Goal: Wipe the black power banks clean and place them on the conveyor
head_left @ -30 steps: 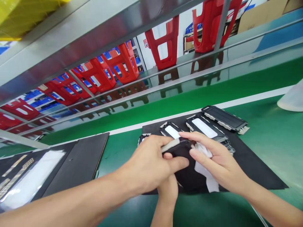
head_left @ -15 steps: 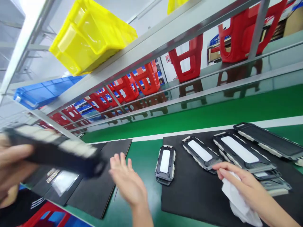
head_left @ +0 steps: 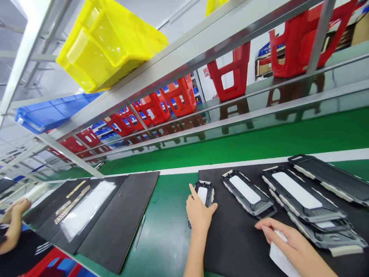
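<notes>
My left hand lies over a small black rugged casing with a white panel, its thumb and fingers on either side. The casing sits at the left edge of a black mat, its lower part hidden by the hand. My right hand is closed around a white wipe that hangs below the fingers. Just beyond it lies a second casing, tilted on the mat. To the right, more casings are stacked, and a longer dark casing rests behind them.
Black boards at the left carry clear plastic sheets and tan strips. Another person's hands are at the far left. A metal shelf rail with a yellow bin crosses above the green table.
My left hand has moved right and down from open in the air onto the small casing. The other person's hand, holding a dark casing at the left, has gone from there.
</notes>
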Demonstrator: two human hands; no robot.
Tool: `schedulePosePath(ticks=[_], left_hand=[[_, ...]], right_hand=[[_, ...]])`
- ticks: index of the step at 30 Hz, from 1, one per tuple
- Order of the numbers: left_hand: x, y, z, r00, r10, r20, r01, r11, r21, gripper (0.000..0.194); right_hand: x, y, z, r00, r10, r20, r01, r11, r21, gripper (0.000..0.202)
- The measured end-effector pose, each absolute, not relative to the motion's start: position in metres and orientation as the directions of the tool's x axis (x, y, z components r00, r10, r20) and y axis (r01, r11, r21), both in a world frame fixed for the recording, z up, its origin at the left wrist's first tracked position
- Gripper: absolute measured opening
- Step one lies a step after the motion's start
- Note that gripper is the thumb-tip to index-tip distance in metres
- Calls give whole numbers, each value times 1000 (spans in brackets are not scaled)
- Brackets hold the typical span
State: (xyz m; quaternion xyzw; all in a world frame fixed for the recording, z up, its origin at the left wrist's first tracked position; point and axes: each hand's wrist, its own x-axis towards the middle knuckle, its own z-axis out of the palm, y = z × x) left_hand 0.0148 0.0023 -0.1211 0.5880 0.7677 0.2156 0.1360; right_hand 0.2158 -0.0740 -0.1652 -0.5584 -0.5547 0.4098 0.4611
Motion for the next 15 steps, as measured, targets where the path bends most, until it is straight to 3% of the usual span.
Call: schedulePosePath(ticks=[5,9,11,15], left_hand=[[25,-19,-105,-222,970,101,822,130,554,104],[40,-45,-96,-193,944,269,725,-48,687,108],[47,-57,-97,-161,913,374,656,-184,732,109],[55,-71,-107,-34,849,527,575,-415,705,112]], right_hand=[[216,-73,-152,64,997,52,199,38,-979,37],[217,-71,-135,88,996,22,95,13,-995,37],[217,-70,-121,94,992,89,45,85,-995,39],[220,-69,-79,123,969,214,26,213,-977,42]])
